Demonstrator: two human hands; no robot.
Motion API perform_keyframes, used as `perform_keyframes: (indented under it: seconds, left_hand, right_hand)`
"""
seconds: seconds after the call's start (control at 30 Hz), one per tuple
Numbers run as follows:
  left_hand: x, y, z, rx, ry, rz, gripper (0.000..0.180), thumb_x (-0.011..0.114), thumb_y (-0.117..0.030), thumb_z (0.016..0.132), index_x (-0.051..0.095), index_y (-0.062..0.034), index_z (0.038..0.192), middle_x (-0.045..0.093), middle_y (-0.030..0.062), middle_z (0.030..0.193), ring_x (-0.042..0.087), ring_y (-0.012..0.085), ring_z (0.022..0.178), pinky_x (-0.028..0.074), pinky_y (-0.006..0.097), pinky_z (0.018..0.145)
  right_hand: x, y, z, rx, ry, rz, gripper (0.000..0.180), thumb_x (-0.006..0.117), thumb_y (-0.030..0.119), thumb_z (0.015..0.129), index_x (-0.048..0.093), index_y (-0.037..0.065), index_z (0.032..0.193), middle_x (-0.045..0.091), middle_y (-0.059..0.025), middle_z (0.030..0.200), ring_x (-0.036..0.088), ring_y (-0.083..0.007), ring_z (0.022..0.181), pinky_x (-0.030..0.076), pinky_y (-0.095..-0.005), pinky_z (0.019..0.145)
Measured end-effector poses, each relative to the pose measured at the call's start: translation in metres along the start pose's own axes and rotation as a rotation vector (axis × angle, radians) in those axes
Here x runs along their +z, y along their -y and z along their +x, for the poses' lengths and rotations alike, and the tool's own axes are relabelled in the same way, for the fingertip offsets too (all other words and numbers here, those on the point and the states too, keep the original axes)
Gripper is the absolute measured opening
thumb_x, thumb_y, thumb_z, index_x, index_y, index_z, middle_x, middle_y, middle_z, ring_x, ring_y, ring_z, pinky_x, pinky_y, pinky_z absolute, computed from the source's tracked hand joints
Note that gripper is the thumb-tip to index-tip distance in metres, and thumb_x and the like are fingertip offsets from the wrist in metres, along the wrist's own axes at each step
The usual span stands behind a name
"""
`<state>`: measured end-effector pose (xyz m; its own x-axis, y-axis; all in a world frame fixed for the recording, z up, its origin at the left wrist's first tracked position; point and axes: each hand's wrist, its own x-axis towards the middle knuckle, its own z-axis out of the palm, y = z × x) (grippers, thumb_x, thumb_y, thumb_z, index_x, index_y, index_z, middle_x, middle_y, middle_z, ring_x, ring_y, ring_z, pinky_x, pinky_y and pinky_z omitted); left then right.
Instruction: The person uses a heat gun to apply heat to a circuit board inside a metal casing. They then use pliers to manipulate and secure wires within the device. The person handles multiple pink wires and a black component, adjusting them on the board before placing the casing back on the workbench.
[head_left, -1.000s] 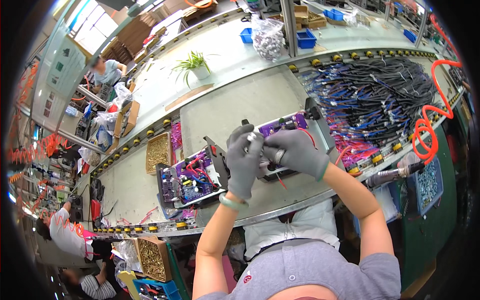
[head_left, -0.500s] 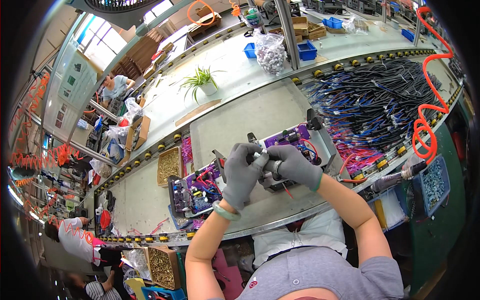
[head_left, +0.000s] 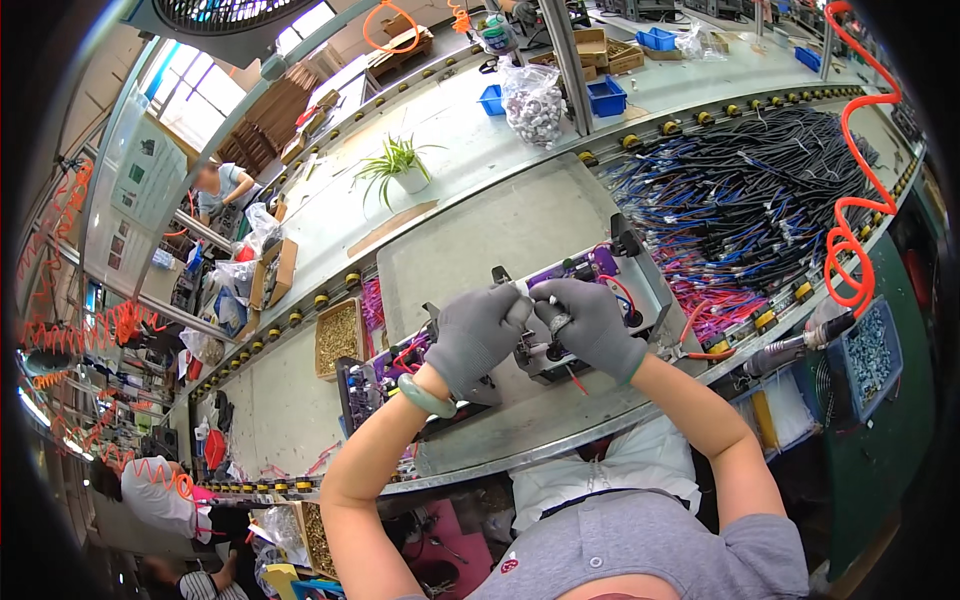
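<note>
My left hand (head_left: 478, 338), in a grey glove, is closed with its fingertips on a small whitish piece (head_left: 522, 288). My right hand (head_left: 592, 325), gloved the same way, is closed beside it, the fingertips of both nearly meeting. What the right fingers pinch is mostly hidden; a shiny silvery bit (head_left: 559, 324) shows at them. Both hands hover over an open metal casing (head_left: 655, 298) with a purple circuit board (head_left: 590, 265) and red wires inside. Partly under my left wrist, a second casing with a purple board (head_left: 365, 392) lies to the left.
A heap of black cables (head_left: 740, 190) with coloured ends covers the belt at right. An orange coiled hose (head_left: 850, 240) hangs there, above a powered driver (head_left: 790, 350) and a blue bin (head_left: 868, 360). A tray of brass-coloured parts (head_left: 338, 335) stands left; a potted plant (head_left: 410, 178) is behind.
My left forearm has swung outward to the left, and the left hand has turned over, covering more of the left casing. The right hand has shifted only slightly. The fingertips stay together.
</note>
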<state>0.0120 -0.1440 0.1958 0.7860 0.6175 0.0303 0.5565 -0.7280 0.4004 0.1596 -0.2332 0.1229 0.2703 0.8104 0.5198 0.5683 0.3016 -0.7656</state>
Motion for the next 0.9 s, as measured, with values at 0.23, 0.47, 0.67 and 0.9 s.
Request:
perform_keyframes:
  seconds: [0.23, 0.47, 0.67, 0.9]
  left_hand:
    - [0.006, 0.021, 0.008, -0.145, -0.058, -0.256, 0.034, 0.056, -0.034, 0.095, 0.066, -0.0026, 0.103, 0.070, 0.0153, 0.090, 0.068, 0.0261, 0.083, 0.051, 0.038, 0.072]
    - [0.012, 0.053, 0.012, -0.447, 0.432, -0.914, 0.046, 0.062, -0.025, 0.094, 0.051, 0.0052, 0.126, 0.064, 0.0112, 0.109, 0.065, 0.0179, 0.094, 0.054, 0.032, 0.085]
    - [0.016, 0.059, 0.008, -0.459, 0.430, -1.085, 0.041, 0.059, -0.020, 0.095, 0.053, 0.0073, 0.125, 0.063, 0.0104, 0.109, 0.065, 0.0171, 0.095, 0.052, 0.032, 0.090]
    - [0.019, 0.062, 0.010, -0.412, 0.430, -1.013, 0.043, 0.059, -0.019, 0.094, 0.052, 0.0081, 0.126, 0.063, 0.0119, 0.112, 0.065, 0.0190, 0.098, 0.052, 0.033, 0.092]
  right_hand:
    - [-0.001, -0.017, 0.018, -0.166, 0.086, -0.394, 0.009, 0.069, 0.015, 0.077, 0.069, 0.010, 0.085, 0.063, -0.0095, 0.078, 0.064, -0.0274, 0.071, 0.050, -0.0388, 0.064]
    - [0.011, -0.005, 0.045, -0.100, 0.559, -0.860, 0.011, 0.066, 0.014, 0.074, 0.071, 0.012, 0.084, 0.065, -0.0087, 0.089, 0.062, -0.0269, 0.091, 0.046, -0.0412, 0.083]
    - [0.009, -0.010, 0.046, -0.078, 0.639, -0.833, 0.014, 0.066, 0.021, 0.079, 0.072, 0.011, 0.087, 0.067, -0.0068, 0.094, 0.064, -0.0243, 0.092, 0.047, -0.0392, 0.084]
    - [0.020, -0.008, 0.040, -0.112, 0.591, -0.858, 0.017, 0.064, 0.022, 0.081, 0.072, 0.009, 0.087, 0.067, -0.0092, 0.090, 0.066, -0.0258, 0.094, 0.047, -0.0383, 0.084]
